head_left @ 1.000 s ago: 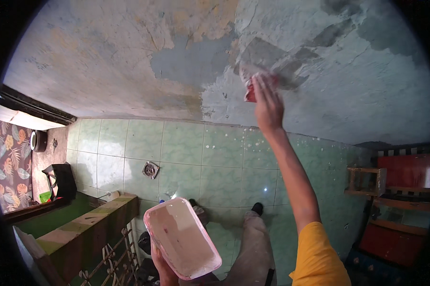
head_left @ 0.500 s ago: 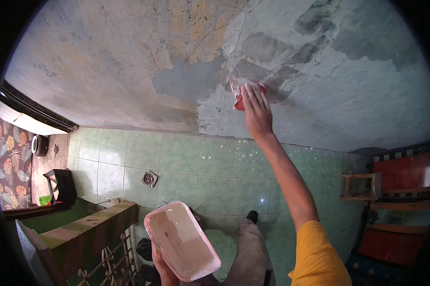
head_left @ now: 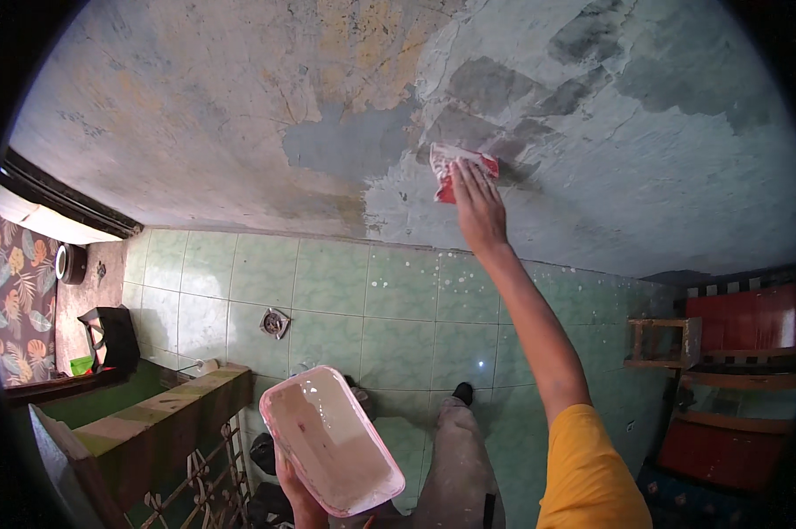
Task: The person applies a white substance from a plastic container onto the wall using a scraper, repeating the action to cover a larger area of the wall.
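My right hand (head_left: 477,210) is stretched up against a rough, patchy wall (head_left: 239,115) and presses a red and white piece of sheet material (head_left: 455,166) flat on a dark grey patch. Fingers lie over the sheet's lower part. My left hand (head_left: 297,494) grips from below a pink rectangular tub (head_left: 329,436), tilted so its whitish, wet-looking inside shows. The tub is held low, well apart from the wall.
Pale green floor tiles (head_left: 389,309) with a round drain (head_left: 275,323) lie far below. My leg and dark shoe (head_left: 461,393) show beneath. A green-topped ledge with metal grille (head_left: 151,414) is at lower left, red wooden shelves (head_left: 733,370) at right.
My right hand with the sheet has slid left and slightly down across the wall, onto the darker grey patch. The tub in my left hand has stayed nearly still.
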Demonstrator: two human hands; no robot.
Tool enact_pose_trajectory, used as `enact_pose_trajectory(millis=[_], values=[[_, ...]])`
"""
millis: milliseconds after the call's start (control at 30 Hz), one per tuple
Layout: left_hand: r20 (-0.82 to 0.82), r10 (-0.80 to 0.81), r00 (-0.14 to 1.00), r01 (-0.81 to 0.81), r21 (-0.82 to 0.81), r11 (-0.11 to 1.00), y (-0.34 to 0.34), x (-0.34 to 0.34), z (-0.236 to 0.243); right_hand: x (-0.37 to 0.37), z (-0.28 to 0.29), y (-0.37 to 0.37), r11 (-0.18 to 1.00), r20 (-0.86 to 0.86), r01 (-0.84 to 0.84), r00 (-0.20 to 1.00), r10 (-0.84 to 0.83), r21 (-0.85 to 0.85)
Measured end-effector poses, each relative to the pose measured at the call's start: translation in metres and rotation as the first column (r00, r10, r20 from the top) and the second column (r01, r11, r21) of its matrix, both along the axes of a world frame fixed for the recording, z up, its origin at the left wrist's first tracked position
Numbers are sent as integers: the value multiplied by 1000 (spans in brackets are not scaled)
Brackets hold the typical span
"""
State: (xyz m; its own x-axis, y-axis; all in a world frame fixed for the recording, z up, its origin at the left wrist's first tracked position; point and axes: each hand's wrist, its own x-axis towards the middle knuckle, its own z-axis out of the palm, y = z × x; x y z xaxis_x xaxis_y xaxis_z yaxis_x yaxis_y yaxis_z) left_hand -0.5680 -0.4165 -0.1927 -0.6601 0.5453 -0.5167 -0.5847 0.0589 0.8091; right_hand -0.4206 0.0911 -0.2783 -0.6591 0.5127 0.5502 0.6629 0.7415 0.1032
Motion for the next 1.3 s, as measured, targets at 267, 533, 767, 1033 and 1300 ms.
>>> enact_pose_trajectory(millis=[267,533,767,1033,1300], values=[[-44,-6,999,2,-83,997,-1,6,-5,5,54,43,949,-79,197,980,-183,248],[-50,-71,996,65,-106,992,4,6,-1,28,-27,3,998,-72,45,996,-47,-34],[-68,-92,993,81,-151,985,18,10,9,-1,94,22,968,-219,82,975,-29,237],[65,27,997,-24,-45,999,15,7,9,29,15,6,985,-55,-52,998,43,-166],[68,48,996,-43,-69,997,13,4,15,-2,151,46,936,-216,153,973,-86,316]])
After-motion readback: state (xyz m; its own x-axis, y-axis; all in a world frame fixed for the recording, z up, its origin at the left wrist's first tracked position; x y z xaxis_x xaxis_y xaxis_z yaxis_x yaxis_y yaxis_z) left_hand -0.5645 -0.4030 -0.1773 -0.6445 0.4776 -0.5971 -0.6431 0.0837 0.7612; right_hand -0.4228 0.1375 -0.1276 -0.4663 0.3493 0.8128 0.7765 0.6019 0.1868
